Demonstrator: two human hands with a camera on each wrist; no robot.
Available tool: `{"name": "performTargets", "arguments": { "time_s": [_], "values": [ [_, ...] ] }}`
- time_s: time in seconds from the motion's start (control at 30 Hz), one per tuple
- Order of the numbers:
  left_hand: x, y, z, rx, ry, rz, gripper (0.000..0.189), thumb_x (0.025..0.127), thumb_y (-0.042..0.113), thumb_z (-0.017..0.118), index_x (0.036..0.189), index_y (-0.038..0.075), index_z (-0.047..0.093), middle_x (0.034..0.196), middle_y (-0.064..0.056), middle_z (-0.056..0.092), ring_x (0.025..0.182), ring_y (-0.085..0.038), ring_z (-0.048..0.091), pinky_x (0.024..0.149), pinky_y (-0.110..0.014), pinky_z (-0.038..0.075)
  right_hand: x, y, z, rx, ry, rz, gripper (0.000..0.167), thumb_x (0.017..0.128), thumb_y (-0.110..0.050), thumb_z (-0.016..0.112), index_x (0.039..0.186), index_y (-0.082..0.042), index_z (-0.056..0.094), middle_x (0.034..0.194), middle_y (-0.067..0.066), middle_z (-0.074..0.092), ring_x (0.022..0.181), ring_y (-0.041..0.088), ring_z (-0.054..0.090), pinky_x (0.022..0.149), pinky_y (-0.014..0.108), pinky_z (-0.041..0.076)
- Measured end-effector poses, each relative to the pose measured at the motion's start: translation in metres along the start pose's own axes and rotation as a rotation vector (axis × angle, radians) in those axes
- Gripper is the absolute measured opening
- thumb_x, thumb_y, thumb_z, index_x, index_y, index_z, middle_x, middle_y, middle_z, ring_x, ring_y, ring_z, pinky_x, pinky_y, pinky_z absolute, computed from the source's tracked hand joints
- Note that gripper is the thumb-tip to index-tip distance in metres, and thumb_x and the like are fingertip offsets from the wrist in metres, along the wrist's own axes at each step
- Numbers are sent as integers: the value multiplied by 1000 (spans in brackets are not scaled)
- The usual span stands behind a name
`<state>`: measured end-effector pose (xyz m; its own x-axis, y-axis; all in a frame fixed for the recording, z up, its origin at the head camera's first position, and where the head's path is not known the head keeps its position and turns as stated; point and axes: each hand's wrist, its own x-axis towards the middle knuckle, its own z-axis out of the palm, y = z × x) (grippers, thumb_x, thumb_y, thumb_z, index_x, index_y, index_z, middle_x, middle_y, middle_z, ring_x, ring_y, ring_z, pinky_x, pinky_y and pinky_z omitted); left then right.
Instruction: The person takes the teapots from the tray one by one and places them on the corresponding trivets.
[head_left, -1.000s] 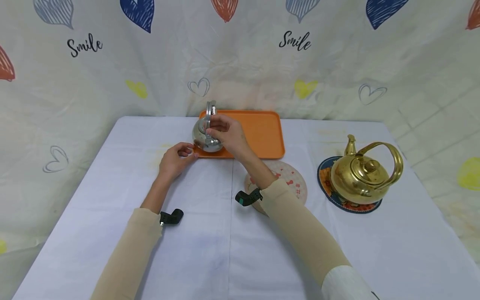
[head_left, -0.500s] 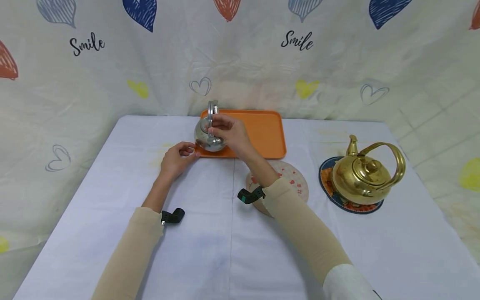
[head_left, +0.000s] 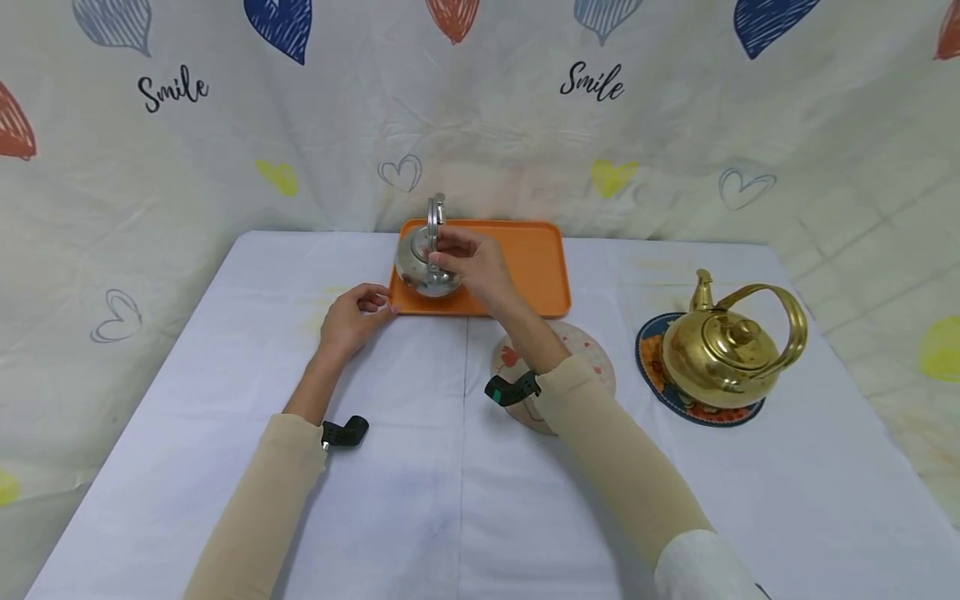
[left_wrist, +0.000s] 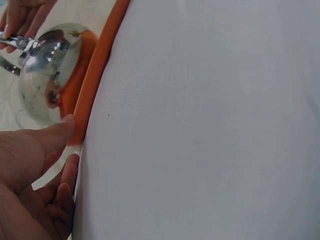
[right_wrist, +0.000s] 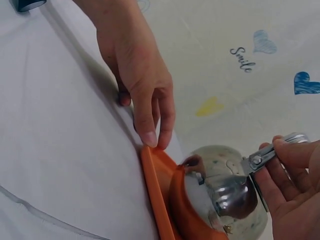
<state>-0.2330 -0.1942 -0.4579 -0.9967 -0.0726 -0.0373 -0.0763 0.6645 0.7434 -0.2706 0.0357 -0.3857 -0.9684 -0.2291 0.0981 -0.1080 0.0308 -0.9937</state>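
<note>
A shiny silver kettle (head_left: 420, 273) with a metal handle is at the left end of the orange tray (head_left: 534, 267). My right hand (head_left: 480, 268) grips the raised handle (right_wrist: 295, 137) between thumb and fingers. The kettle's rounded body overlaps the tray in the head view, and its polished side (left_wrist: 47, 75) mirrors the orange rim in the left wrist view. With thumb on top and fingers below, my left hand (head_left: 351, 323) pinches the tray's near left corner.
A gold-coloured kettle (head_left: 708, 354) stands at the right on a round blue patterned mat (head_left: 649, 358). A round pale mat with red hearts (head_left: 587, 342) lies under my right forearm. A printed cloth (head_left: 495, 108) hangs behind the white-covered table (head_left: 390, 500).
My right hand and the silver kettle have moved a little to the right and back over the tray. The left hand stays at the corner.
</note>
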Motion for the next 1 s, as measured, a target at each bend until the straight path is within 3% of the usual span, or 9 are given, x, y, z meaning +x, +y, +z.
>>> {"name": "performTargets", "arguments": {
  "time_s": [1.0],
  "values": [
    [0, -1, 1, 1, -1, 2, 37, 96, 33, 74, 128, 14, 69, 120, -11, 70, 112, -27, 63, 95, -36, 43, -18, -15, -31, 35, 27, -102, 37, 93, -3, 75, 130, -3, 71, 105, 0, 75, 99, 13, 70, 93, 24, 57]
  ]
}}
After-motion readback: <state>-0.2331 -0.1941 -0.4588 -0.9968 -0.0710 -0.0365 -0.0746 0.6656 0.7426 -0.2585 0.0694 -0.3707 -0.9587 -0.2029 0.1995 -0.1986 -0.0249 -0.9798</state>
